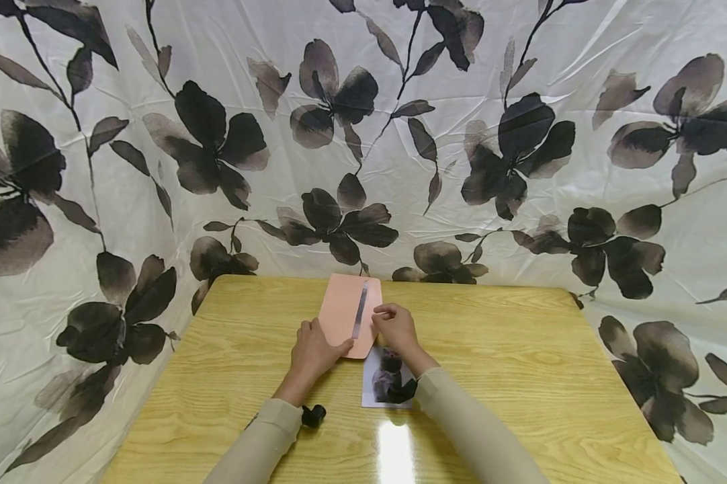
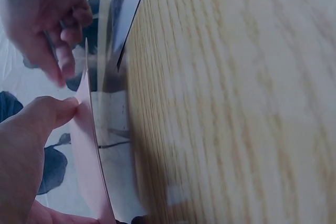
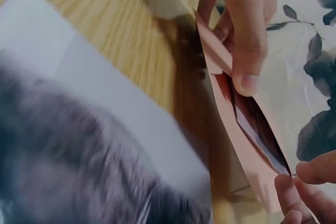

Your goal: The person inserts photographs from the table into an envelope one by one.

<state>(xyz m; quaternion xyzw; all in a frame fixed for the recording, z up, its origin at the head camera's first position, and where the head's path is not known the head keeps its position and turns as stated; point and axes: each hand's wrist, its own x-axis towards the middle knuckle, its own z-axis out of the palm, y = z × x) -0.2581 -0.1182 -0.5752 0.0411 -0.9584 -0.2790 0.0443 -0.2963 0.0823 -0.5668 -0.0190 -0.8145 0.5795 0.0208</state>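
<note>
A pink envelope point(image 1: 339, 309) is tilted up off the table, with its long opening facing me. My left hand point(image 1: 316, 349) grips it, thumb point(image 3: 247, 66) over the edge of the opening and fingers behind. Inside the opening shows a strip of a greyish printed card point(image 3: 257, 129). My right hand point(image 1: 398, 329) is at the envelope's right side, fingers loosely bent; in the right wrist view its fingertips point(image 3: 283, 182) come right to the card's lower corner. Below, a photo print of a dark furry figure point(image 1: 388, 380) lies on the table, partly under the right forearm.
The wood-grain table point(image 1: 490, 349) extends to both sides. Behind and around it hangs a white cloth point(image 1: 430, 222) with dark flowers. A small black device point(image 1: 314, 415) sits by the left cuff. Light glares off the table's near part.
</note>
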